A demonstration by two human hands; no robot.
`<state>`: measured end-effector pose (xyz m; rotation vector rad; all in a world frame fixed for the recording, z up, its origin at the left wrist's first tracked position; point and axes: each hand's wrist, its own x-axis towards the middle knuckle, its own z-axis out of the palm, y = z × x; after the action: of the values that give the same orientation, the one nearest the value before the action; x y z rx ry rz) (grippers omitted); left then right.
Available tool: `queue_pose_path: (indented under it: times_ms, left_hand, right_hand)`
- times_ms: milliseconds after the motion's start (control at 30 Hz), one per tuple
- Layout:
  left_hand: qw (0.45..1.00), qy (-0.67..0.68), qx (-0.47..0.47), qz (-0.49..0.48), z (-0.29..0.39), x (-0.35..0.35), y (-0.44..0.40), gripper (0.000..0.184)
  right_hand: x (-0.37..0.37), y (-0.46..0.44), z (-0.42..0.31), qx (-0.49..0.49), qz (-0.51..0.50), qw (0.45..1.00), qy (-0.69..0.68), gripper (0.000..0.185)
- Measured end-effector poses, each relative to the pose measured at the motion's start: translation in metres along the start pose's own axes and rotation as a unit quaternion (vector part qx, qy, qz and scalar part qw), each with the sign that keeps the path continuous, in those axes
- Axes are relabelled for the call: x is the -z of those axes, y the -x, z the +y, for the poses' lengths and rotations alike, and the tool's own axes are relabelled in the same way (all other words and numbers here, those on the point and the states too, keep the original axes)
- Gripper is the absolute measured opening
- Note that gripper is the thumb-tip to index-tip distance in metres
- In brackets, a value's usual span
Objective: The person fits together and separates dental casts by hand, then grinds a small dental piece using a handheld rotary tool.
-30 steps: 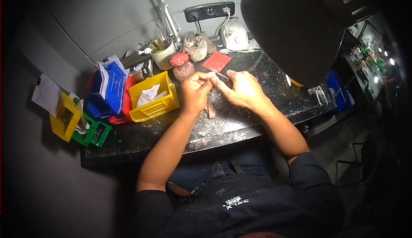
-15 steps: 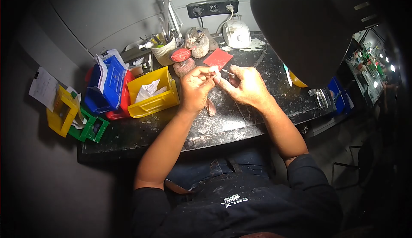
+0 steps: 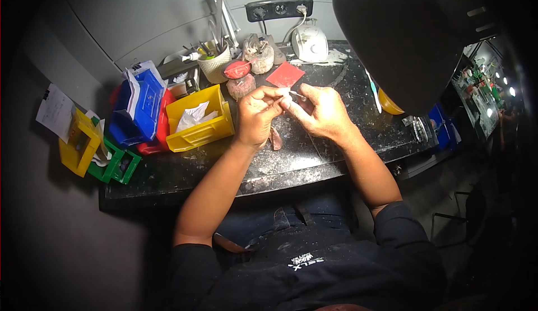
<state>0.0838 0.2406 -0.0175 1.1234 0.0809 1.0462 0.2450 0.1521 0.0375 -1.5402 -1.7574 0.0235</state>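
head: left hand (image 3: 258, 115) pinches small pale piece (image 3: 286, 92); right hand (image 3: 325, 112), slender tool (image 3: 297, 94)

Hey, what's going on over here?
Someone is working at a dark workbench. The left hand pinches a small pale piece, too small to identify, while the right hand holds a thin tool close to it. A red sheet lies just beyond the hands, and a yellow bin with white paper inside stands to their left.
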Motion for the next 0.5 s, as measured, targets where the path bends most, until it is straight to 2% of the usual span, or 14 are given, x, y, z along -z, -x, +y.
queue_pose_path:
  times_ms: [67,167,500]
  left_hand:
    - [0.999,0.011,0.030,-0.018,-0.0016,0.0035,-0.0002,0.019]
    - [0.997,0.062,0.040,-0.031,-0.0041,0.0051,0.0005,0.019]
    - [0.994,0.085,0.057,-0.030,-0.0078,0.0090,0.0007,0.020]
  right_hand:
    - [-0.0021,0.0007,0.0017,0.051,0.017,0.998,-0.021,0.040]
    - [-0.0005,0.0009,-0.0014,0.031,0.014,0.999,-0.005,0.040]
    - [-0.0034,0.0010,0.0015,0.042,0.009,0.999,-0.017,0.039]
